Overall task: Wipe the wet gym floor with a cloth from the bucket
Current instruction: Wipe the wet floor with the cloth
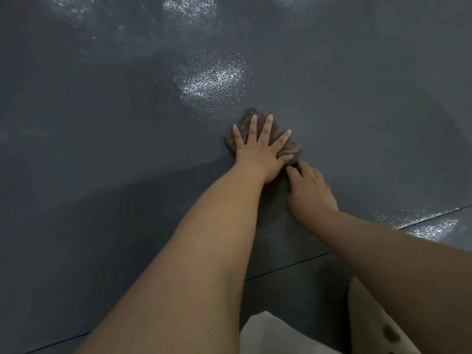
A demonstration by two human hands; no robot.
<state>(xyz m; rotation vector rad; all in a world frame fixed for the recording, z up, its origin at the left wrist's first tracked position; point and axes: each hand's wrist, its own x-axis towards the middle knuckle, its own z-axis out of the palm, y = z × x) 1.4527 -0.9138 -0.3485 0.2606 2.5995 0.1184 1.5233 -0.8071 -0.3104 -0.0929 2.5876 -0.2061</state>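
Dark grey gym floor, finely textured, fills the view from the near edge to the far edge. Wet patches glisten where light strikes them: one bright patch just beyond the cloth, more sheen along the far edge, and a strip at the right beside a thin seam that runs across the floor from the lower left to the right edge. Broad open floor lies to the left, to the right and beyond the hands, with nothing standing on it.

The cloth, a crumpled brownish-grey rag, lies on the floor near the centre of the view. The left hand presses flat on it with fingers straight and spread wide, so that only the fringe of the cloth shows around the fingers and at its right side. The right hand sits just near and to the right of the left hand, its fingers bent, their tips at the near right corner of the cloth; whether they pinch the fabric or merely touch it cannot be told, as the fingertips are hidden under the hand and in shadow. Both bare forearms reach in from the near edge.

At the near edge, pale fabric and a cream patterned piece are cut off by the frame and partly covered by the right forearm; their nature is unclear.
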